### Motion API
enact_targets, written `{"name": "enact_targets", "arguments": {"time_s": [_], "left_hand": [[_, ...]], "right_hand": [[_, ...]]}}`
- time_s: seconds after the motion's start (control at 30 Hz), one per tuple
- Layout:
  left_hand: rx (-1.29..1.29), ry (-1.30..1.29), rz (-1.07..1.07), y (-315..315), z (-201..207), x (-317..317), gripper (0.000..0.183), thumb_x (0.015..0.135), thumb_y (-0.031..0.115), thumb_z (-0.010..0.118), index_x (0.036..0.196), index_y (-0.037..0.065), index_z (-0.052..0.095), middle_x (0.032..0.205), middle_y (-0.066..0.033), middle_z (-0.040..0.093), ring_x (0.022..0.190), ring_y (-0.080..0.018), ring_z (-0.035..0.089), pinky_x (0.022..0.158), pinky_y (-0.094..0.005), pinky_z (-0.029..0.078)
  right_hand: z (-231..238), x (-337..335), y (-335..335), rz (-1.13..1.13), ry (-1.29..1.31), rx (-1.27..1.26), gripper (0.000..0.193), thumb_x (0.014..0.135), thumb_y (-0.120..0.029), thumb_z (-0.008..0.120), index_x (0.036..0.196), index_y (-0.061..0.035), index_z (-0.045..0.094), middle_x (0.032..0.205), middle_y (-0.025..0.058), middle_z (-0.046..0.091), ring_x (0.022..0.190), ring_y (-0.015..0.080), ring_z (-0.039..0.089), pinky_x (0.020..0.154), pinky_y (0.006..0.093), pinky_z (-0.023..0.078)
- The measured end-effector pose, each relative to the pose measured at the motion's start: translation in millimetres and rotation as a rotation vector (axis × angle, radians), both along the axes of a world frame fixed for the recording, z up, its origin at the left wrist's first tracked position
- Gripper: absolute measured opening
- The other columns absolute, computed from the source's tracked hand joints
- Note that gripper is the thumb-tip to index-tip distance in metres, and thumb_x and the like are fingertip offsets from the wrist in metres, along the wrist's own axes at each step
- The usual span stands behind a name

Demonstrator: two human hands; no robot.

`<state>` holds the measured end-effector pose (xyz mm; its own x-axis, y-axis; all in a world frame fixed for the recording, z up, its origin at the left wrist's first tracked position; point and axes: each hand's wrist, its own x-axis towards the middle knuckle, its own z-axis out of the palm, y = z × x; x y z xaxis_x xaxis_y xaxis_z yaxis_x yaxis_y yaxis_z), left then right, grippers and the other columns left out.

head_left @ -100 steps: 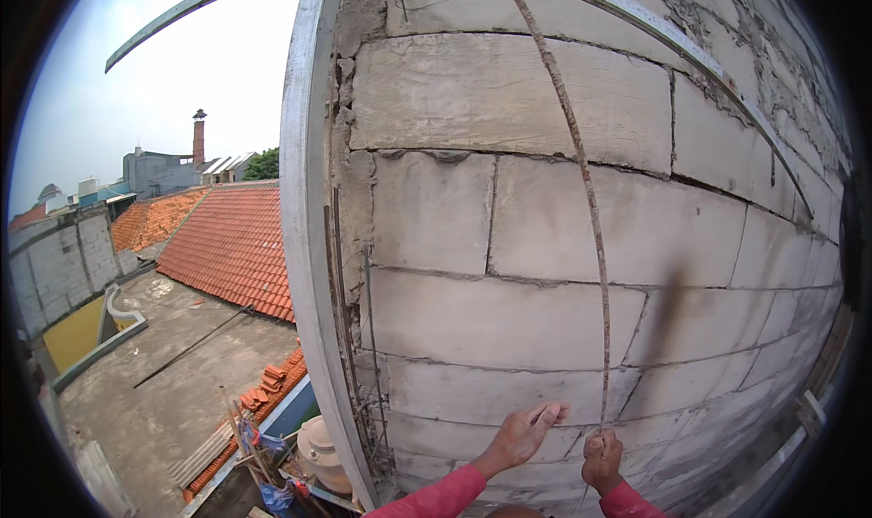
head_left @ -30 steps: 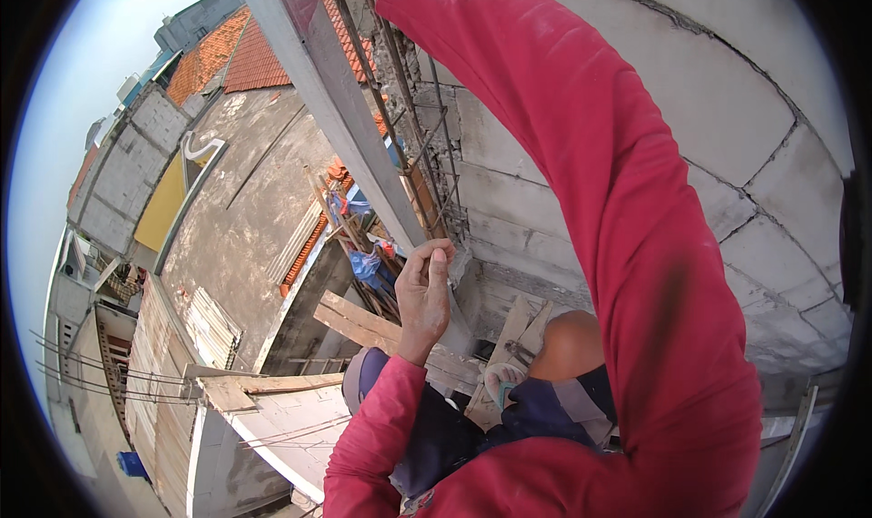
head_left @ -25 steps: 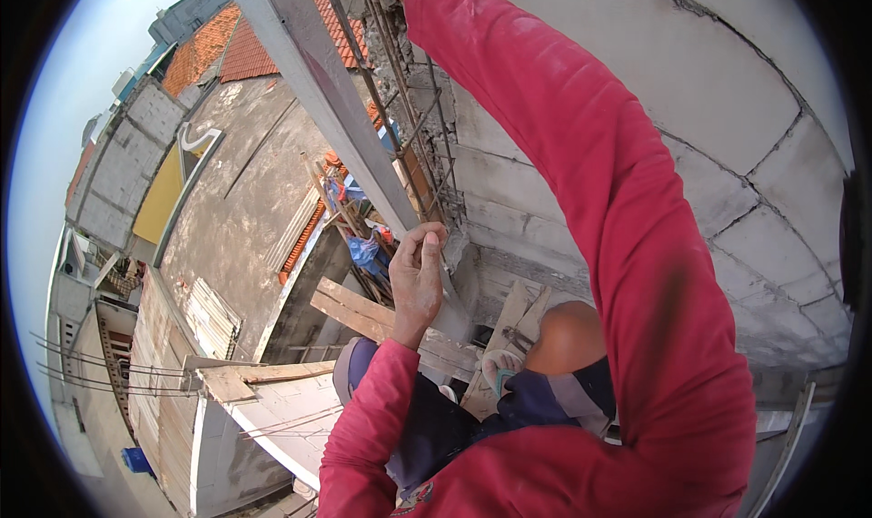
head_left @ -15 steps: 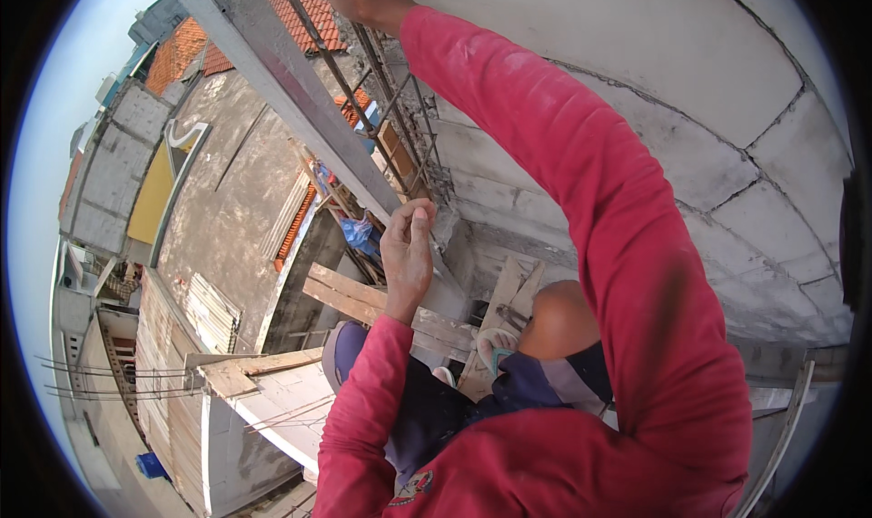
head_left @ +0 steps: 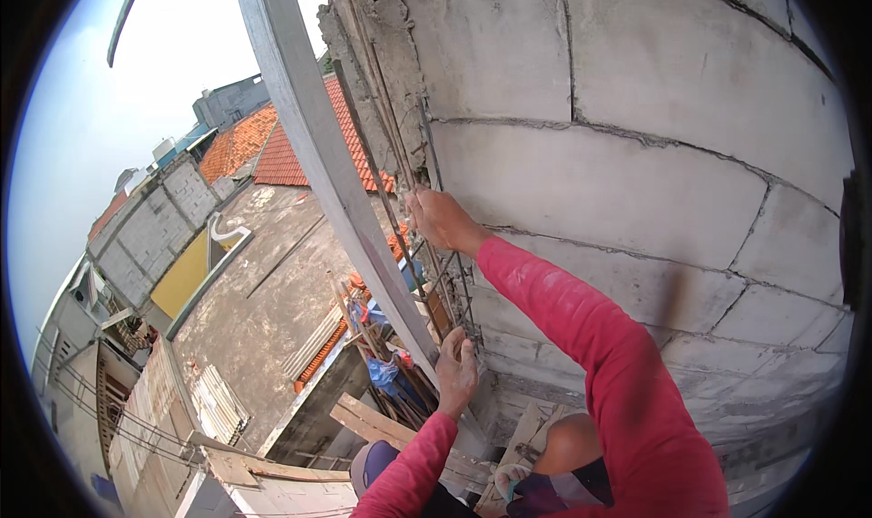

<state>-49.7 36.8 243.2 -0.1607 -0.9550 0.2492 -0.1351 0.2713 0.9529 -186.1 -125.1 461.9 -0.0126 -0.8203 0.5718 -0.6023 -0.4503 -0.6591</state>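
A long grey post (head_left: 318, 127), apparently metal or painted wood, slants down the middle beside an upright cage of reinforcing bars (head_left: 385, 123). My right hand (head_left: 443, 220) is at the bars, its fingers curled around them from the wall side. Lower down, my left hand (head_left: 457, 373) is beside the post's lower part and the cage, with fingers bent and pressed together. Whatever the left fingers hold, if anything, is too small or hidden to make out. Both my arms are in red sleeves.
A light block wall (head_left: 599, 182) with rough mortar joints rises on the right. Wooden planks (head_left: 372, 420) lie below, near my bent knee and sandalled foot. Beyond the post, far lower, are a stained concrete roof (head_left: 272, 245), tiled roofs (head_left: 238, 144) and bundled poles with blue plastic (head_left: 383, 373).
The view has tilted up, showing more wall and sky. My right hand has come down along the bars, closer to my left hand, which stays by the post's lower part.
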Motion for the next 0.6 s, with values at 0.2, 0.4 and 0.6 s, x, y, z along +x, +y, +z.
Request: {"name": "enact_targets", "arguments": {"time_s": [0.2,0.4,0.6], "left_hand": [[-0.261,-0.16,0.179,-52,-16,-36,0.06,0.101,0.015,0.06,0.152,-0.01,0.039,0.149,-0.0321,0.049,0.141,-0.0434,0.049,0.12,-0.0471,0.036],[-0.166,-0.106,0.172,-73,-8,-53,0.051,0.101,0.014,0.06,0.147,-0.004,0.048,0.139,-0.0287,0.058,0.131,-0.0432,0.055,0.113,-0.0472,0.042],[-0.225,-0.193,0.235,-91,0,-56,0.038,0.104,0.019,0.059,0.136,0.0,0.061,0.128,-0.0257,0.063,0.12,-0.0427,0.06,0.104,-0.0483,0.047]], "right_hand": [[0,3,29,-0.188,0.387,0.065,0.027,0.099,-0.019,0.055,0.092,0.0037,0.069,0.086,0.0276,0.071,0.088,0.0473,0.071,0.08,0.0586,0.054],[-10,-15,34,-0.324,0.41,0.077,0.019,0.096,-0.016,0.057,0.094,0.0009,0.067,0.085,0.0264,0.072,0.084,0.0473,0.071,0.079,0.0591,0.055],[-11,-25,36,-0.261,0.361,-0.1,0.032,0.105,-0.025,0.055,0.09,0.0024,0.064,0.078,0.0289,0.068,0.08,0.051,0.067,0.076,0.0611,0.051]]}}
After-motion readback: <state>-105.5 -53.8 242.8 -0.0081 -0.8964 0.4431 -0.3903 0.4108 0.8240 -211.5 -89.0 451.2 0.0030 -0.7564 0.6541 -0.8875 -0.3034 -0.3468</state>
